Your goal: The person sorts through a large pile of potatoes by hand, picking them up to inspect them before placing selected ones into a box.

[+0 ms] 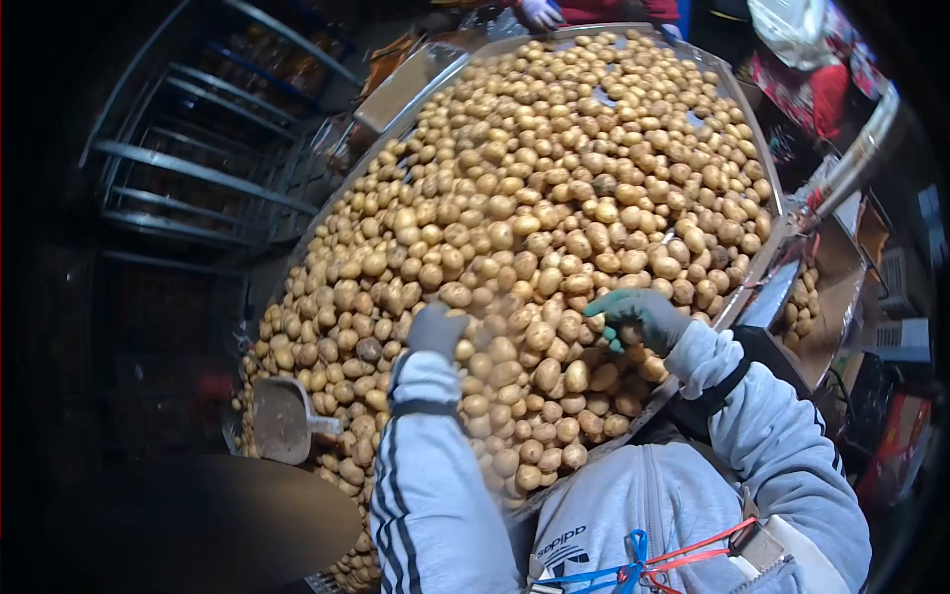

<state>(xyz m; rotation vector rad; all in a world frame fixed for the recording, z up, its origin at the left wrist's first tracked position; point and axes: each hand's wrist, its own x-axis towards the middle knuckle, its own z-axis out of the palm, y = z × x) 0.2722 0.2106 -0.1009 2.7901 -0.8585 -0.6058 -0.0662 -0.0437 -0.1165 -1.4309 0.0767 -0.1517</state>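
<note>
A big heap of potatoes spreads over a wide sorting table with a raised rim. My left hand, in a grey glove, reaches down onto the potatoes left of the middle. Its back faces me, and most of its fingers are hidden. To the right, my right hand wears a grey glove with a green palm side. Its fingers are apart just above the near-right potatoes, and I see nothing held in them. A pale scoop with a short handle lies on the heap at the left.
A cardboard box with potatoes inside stands beyond the right rim. Metal racks stand at the left. Across the table shows another person's gloved hand; a person in patterned clothing is at the upper right. A dark blurred shape covers the lower left.
</note>
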